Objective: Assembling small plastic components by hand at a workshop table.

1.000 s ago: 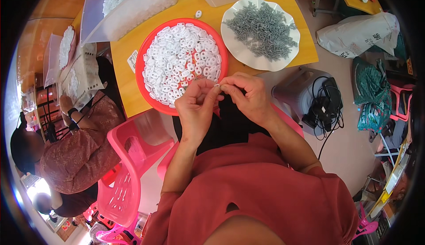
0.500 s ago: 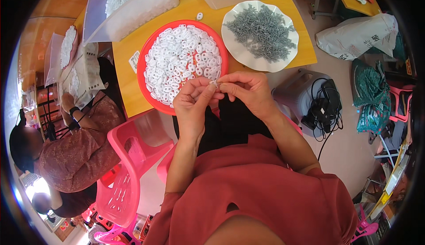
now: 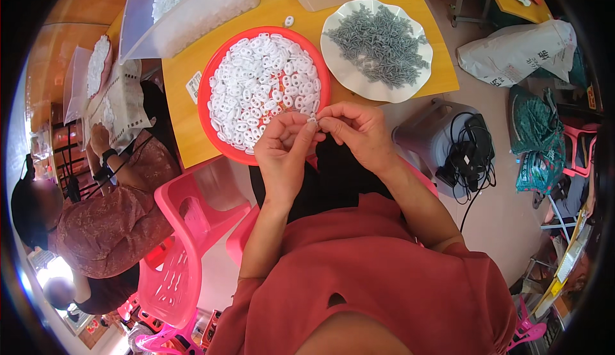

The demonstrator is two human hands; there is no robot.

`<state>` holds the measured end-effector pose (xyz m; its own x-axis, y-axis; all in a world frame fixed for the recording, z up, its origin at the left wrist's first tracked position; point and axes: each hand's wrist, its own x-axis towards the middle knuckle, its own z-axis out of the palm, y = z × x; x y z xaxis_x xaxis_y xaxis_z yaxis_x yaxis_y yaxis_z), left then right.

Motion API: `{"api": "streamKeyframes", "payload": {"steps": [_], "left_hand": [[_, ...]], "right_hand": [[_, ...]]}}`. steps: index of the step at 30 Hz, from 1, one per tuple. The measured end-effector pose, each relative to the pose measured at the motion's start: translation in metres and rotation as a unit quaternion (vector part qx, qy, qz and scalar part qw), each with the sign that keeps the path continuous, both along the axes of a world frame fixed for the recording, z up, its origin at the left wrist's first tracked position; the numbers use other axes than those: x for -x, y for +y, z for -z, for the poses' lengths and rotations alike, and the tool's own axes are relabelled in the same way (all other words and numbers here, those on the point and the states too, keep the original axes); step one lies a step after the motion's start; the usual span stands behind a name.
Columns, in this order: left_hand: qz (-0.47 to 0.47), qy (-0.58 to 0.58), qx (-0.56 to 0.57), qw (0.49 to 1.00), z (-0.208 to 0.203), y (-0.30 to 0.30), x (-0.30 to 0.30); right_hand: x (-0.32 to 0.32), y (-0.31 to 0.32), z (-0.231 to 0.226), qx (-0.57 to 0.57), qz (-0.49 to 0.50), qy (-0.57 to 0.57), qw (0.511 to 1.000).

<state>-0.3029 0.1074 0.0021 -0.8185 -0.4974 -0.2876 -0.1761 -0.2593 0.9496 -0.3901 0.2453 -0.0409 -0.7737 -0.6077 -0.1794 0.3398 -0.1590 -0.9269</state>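
Observation:
My left hand pinches a small white plastic piece between thumb and fingertips, just past the near right rim of a red round tray. My right hand meets it from the right, its thumb and finger closed at the same piece; whatever else they grip is too small to make out. Inside the tray lies a heap of white oval two-holed plastic pieces. Beyond my right hand, a white wavy-edged plate bears a pile of small grey screw-like plugs.
One loose white piece lies on the yellow table. Plastic bins stand along its far side. A grey stool with black cables is at my right, a pink chair at my left. Another person works further left.
Both hands stay together at almost the same spot, with a slight shift of the left hand and fingers. The other person's hands at the left have moved a little.

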Motion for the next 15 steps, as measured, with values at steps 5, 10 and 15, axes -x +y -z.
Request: {"api": "streamKeyframes", "payload": {"steps": [5, 10, 15], "left_hand": [[-0.009, 0.006, 0.038, 0.999, 0.004, 0.005, 0.0], [-0.017, 0.027, 0.081, 0.996, 0.006, 0.01, 0.001], [-0.003, 0.011, 0.074, 0.997, 0.012, 0.009, -0.004]], "right_hand": [[-0.002, -0.002, 0.002, -0.026, 0.011, -0.009, 1.0], [-0.001, 0.0, -0.002, -0.035, -0.001, -0.006, 0.999], [-0.003, 0.003, 0.003, -0.054, -0.01, -0.009, 0.998]]}}
